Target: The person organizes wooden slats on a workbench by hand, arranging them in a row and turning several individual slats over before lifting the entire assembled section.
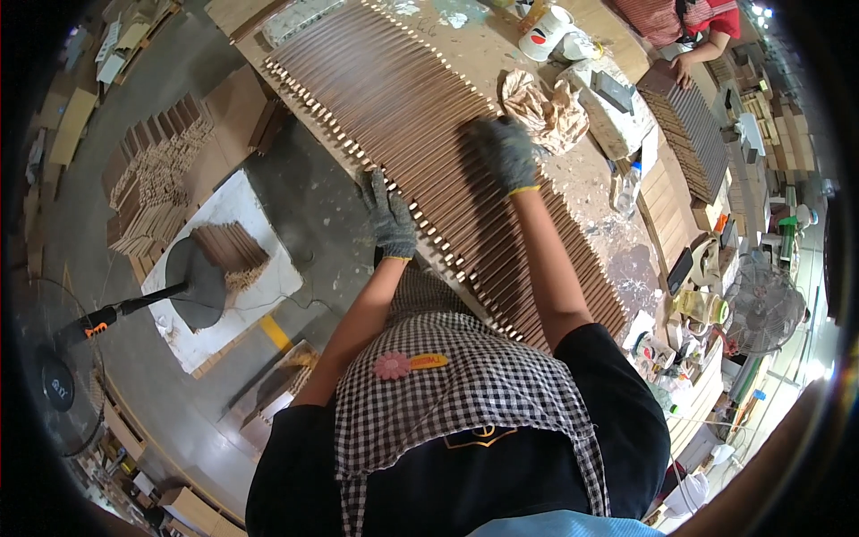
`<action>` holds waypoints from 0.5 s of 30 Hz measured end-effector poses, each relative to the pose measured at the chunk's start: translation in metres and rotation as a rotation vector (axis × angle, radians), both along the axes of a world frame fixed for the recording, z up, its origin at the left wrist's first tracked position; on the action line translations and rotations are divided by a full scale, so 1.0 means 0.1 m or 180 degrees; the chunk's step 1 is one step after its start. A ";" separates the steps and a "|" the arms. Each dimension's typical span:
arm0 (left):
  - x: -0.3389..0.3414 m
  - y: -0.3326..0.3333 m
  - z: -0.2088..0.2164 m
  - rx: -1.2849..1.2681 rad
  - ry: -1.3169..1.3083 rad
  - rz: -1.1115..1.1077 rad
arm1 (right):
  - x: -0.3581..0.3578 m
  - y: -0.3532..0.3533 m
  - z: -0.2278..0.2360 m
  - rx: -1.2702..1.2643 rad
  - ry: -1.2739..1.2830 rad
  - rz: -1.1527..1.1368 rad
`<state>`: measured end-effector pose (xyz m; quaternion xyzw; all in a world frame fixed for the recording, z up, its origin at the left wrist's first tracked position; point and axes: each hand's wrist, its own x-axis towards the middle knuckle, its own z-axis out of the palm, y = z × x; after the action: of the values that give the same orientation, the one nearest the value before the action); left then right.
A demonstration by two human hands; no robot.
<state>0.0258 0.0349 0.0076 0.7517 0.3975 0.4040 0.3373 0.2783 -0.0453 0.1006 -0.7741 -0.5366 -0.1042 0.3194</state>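
A long row of narrow brown wooden slats lies side by side across the workbench, their pale ends jutting unevenly along both edges. My left hand, in a grey work glove, rests at the near edge of the row with its fingers stretched out along the slat ends. On top of the slats, toward the far edge, my right hand lies palm down in a matching glove. Its fingers point left and are dark and slightly blurred; I see nothing held in them. Whatever lies under that palm is hidden.
Crumpled brown paper, a white cup and a plastic bottle stand beyond the slats. A co-worker's hand touches another slat stack. At left are stacked slats and a black fan.
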 end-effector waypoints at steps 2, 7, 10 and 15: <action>0.00 -0.01 0.05 -0.0001 0.0032 -0.0059 | 0.51 -0.10 -0.09 -0.0297 0.0054 -0.0809; 0.00 0.04 -0.02 0.0247 -0.0184 0.0047 | 0.73 -0.08 -0.12 -0.0215 0.0246 -0.0922; -0.03 -0.03 -0.04 -0.0034 -0.0100 0.0109 | 0.10 0.02 0.01 -0.0329 0.0308 -0.0611; 0.01 0.05 -0.12 0.0252 -0.0174 0.0020 | -1.12 0.11 0.08 0.0040 0.0325 0.0064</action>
<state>0.0267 0.0399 -0.0046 0.7519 0.3741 0.4409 0.3167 0.1660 -0.0343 0.1086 -0.7710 -0.5267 -0.0647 0.3522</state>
